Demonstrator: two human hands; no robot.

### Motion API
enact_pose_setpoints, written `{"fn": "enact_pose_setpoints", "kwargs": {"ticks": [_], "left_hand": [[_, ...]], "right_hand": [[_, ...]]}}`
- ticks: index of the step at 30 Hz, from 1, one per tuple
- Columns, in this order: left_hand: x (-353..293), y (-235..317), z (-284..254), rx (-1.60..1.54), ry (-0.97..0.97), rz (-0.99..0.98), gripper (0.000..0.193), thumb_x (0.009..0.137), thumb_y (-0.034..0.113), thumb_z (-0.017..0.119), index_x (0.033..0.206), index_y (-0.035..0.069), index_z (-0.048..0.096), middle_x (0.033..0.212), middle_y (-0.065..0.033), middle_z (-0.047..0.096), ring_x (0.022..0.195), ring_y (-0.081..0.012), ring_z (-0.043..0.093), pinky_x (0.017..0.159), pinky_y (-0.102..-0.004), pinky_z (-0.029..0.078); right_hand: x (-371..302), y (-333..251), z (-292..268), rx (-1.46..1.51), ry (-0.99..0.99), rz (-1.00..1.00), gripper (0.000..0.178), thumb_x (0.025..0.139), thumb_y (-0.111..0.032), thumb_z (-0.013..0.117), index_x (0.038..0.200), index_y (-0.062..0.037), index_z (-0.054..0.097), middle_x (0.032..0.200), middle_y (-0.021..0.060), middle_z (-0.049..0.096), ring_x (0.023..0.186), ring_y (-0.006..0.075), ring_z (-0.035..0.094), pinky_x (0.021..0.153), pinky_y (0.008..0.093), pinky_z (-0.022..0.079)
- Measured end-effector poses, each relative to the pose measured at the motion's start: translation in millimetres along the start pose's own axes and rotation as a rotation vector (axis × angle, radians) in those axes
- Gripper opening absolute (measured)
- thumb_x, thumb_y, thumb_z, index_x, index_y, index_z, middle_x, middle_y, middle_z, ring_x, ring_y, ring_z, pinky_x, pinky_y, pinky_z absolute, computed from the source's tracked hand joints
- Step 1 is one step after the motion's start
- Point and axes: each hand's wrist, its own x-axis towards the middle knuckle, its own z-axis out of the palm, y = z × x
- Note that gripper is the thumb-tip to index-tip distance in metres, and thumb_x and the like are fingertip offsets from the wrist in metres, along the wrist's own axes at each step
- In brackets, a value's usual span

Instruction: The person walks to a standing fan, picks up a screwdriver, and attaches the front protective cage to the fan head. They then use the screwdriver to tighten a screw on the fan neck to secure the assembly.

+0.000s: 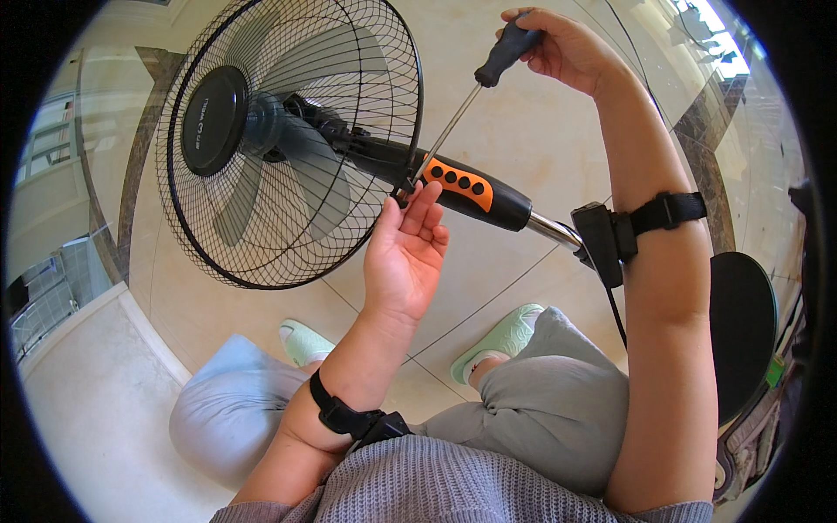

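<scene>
My right hand (pixel 567 50) is wrapped round the dark handle of a screwdriver (pixel 501 63), up at the top right of the head view. Its long metal shaft slants down and left to a small black clip (pixel 404 189) on the rim of the fan's wire grille. My left hand (pixel 406 257) is palm up below that clip, with thumb and fingertips pinched at it. The screwdriver's tip is partly hidden there. The pedestal fan (pixel 212 122) lies tilted across the view, with grey translucent blades inside the black grille and an orange button panel (pixel 457 182) on its neck.
A metal pole (pixel 554 230) runs from the neck toward the round black base (pixel 741 336) at the right. Below the fan are my knees and green slippers (pixel 501 342) on the tiled floor (pixel 488 279). A pale, smooth surface (pixel 105 392) stands at the lower left.
</scene>
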Motion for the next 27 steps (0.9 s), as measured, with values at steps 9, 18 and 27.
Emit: {"fn": "enact_pose_setpoints", "kwargs": {"ticks": [9,18,27], "left_hand": [[0.7,-0.4,-1.9,-0.059,-0.092,-0.033,0.043,0.087,0.031,0.035,0.114,0.002,0.05,0.113,-0.0125,0.057,0.091,-0.0166,0.055,0.075,-0.0289,0.042],[3.0,1.5,-8.1,-0.083,-0.142,-0.048,0.042,0.087,0.031,0.037,0.114,0.001,0.05,0.113,-0.0125,0.057,0.092,-0.019,0.056,0.078,-0.0326,0.042],[2.6,0.6,-7.8,-0.097,-0.15,-0.049,0.041,0.087,0.03,0.038,0.114,0.001,0.05,0.114,-0.0129,0.056,0.094,-0.0194,0.055,0.078,-0.0329,0.042]], "right_hand": [[-1.5,-4.6,4.1,0.007,-0.013,-0.008,0.013,0.085,-0.024,0.054,0.091,-0.0129,0.057,0.072,0.0015,0.058,0.055,0.0104,0.052,0.049,0.0224,0.044],[-2.5,-2.3,-0.9,0.065,0.064,0.119,0.015,0.083,-0.027,0.054,0.084,-0.0131,0.058,0.073,0.0016,0.06,0.058,0.0108,0.054,0.049,0.0206,0.043],[-1.1,-4.8,-0.1,0.02,0.015,0.062,0.021,0.086,-0.029,0.052,0.095,-0.0116,0.06,0.063,-0.0011,0.051,0.048,0.0088,0.045,0.042,0.0214,0.039]]}}
